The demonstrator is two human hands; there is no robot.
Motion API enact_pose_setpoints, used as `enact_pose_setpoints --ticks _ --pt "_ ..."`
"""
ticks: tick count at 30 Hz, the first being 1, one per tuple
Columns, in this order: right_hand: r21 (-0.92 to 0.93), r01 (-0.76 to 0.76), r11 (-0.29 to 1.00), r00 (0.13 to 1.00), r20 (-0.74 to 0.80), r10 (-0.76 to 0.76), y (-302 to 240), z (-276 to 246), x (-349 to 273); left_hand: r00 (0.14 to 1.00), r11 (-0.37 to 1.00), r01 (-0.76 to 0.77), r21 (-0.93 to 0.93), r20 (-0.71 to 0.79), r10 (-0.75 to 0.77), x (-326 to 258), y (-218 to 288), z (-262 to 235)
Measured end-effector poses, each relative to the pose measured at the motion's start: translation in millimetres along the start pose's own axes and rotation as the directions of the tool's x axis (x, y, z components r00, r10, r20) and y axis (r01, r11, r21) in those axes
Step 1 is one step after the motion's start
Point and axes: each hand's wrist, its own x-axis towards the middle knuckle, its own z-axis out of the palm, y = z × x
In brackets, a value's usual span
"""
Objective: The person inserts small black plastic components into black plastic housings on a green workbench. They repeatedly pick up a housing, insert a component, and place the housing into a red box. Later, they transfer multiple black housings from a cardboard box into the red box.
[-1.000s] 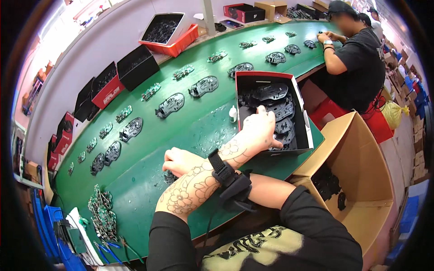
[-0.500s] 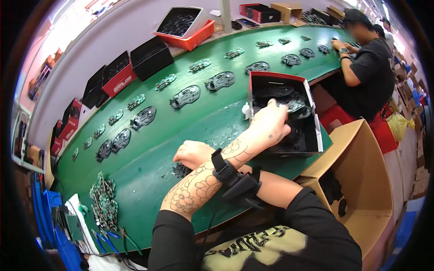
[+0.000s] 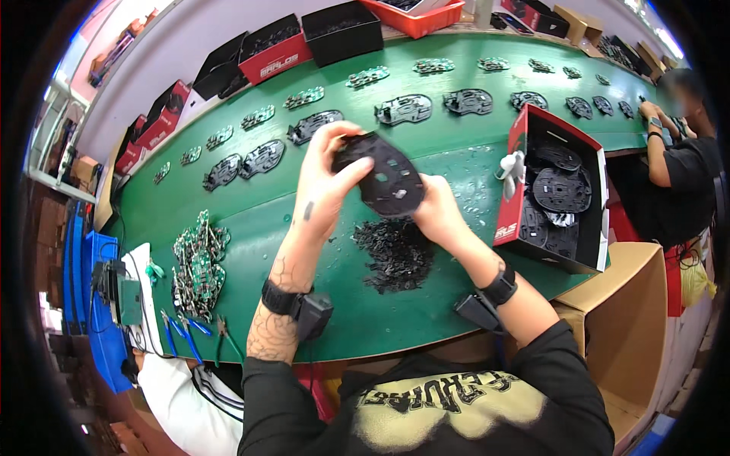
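Red box holds black plastic plates

The right hand hides the black plate's lower edge.

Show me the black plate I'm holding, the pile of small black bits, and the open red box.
black plate point(image 3: 388, 178), head view, its flat middle.
pile of small black bits point(image 3: 391, 254), head view, centre of heap.
open red box point(image 3: 511, 213), head view, its red side wall.
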Motion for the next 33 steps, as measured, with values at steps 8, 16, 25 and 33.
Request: enact_pose_setpoints --ticks 8,16,25,33 --pt "0.127 -0.061 0.99 0.993 0.104 0.048 2 3 0 0.92 0.968 0.144 -0.206 -0.332 -0.208 -44 -52 -63" --pt "0.12 -0.013 0.993 0.978 0.21 -0.013 -2 18 -7 0.961 0.965 0.172 -0.2 -0.183 -0.209 -48 -51 -54" --pt "-0.221 0.361 0.906 0.926 0.201 -0.32 -7 28 -6 0.97 0.978 0.146 -0.147 -0.173 -0.17 -56 -53 -42" --pt "-0.326 0.436 0.839 0.894 0.266 -0.361 -8 34 -7 0.979 0.992 0.107 0.061 -0.182 -0.094 -59 -67 -48"
